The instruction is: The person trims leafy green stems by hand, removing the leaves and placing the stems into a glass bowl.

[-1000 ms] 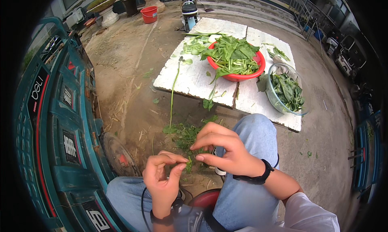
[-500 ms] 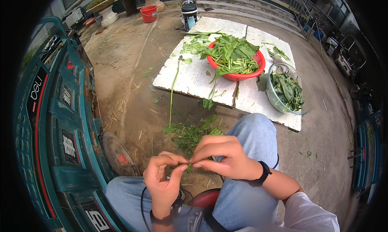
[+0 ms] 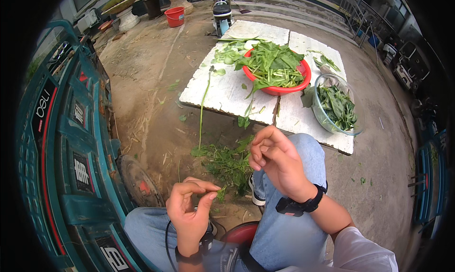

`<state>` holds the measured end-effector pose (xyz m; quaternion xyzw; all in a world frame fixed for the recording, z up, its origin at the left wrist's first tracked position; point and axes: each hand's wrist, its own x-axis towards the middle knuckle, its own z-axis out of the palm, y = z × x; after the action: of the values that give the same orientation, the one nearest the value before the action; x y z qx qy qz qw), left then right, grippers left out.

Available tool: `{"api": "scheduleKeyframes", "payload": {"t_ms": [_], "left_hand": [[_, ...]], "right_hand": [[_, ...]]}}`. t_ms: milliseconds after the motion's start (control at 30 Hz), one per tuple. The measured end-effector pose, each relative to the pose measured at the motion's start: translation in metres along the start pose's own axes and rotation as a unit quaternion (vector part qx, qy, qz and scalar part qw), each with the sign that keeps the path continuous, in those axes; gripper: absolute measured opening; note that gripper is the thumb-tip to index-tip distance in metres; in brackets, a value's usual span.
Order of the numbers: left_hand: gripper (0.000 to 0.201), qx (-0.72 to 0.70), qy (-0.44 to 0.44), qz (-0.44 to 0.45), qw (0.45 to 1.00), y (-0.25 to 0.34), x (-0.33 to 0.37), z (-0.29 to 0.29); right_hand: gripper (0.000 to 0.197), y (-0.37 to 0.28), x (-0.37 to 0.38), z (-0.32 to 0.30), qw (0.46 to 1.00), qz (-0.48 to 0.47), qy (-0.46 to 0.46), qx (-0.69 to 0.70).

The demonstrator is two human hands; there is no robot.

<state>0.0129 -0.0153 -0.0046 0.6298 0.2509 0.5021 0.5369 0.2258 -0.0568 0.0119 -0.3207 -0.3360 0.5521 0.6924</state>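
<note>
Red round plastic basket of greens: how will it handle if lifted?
The red round plastic basket likely weighs little, its wall being perforated. The green leafy vegetables heaped above its rim might spill if it tilts; those drooping over the near side look floppy and could obstruct a grip.

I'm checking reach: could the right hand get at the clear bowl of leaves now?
Probably yes, perhaps with a forward lean: between the right hand and the clear bowl, only the right knee seems near the way.
</note>
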Motion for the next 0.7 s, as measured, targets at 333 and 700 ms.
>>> {"api": "scheduleKeyframes", "payload": {"t_ms": [333,700], "left_hand": [[0.025,0.02,0.008,-0.022,1.0,0.001,-0.002,0.002],[0.018,0.236,-0.027,0.095,0.967,0.005,0.005,0.006]], "right_hand": [[0.009,0.011,-0.013,0.022,0.959,0.114,-0.139,-0.218],[0.007,0.012,-0.013,0.025,0.97,0.135,-0.128,-0.159]]}}
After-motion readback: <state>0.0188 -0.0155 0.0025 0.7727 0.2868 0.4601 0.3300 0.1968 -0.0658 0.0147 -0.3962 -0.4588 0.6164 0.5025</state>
